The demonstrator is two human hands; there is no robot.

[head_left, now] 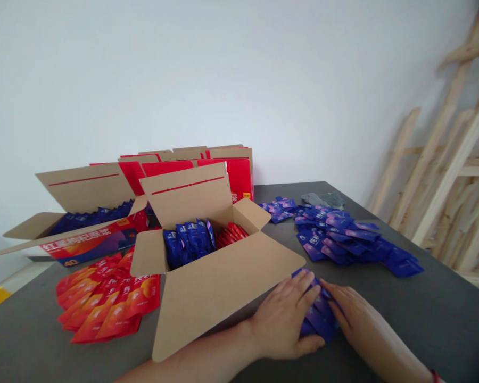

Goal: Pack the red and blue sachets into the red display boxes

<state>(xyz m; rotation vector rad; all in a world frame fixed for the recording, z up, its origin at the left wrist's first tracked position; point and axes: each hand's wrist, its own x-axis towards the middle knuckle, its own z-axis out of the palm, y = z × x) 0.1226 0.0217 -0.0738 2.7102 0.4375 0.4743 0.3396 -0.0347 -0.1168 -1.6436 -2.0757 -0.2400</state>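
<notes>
Between my two hands, a small stack of blue sachets (320, 317) rests on the dark table, just right of the open carton (219, 295). My left hand (283, 319) lies against the stack's left side, fingers reaching over its far end and thumb along the near edge. From the other side my right hand (353, 308) presses the stack with its fingers and thumb; part of its grip is hidden. Inside the carton, blue sachets (191, 242) stand upright on the left and red sachets (230, 234) on the right. The carton's front flap folds out towards my left forearm.
A fanned pile of red sachets (112, 298) lies at the left. More blue sachets (335, 234) spread over the right side, near a grey cloth (323, 200). Another open carton (91, 234) and several red cartons (239, 173) stand behind. Wooden frames (443, 175) lean at the right.
</notes>
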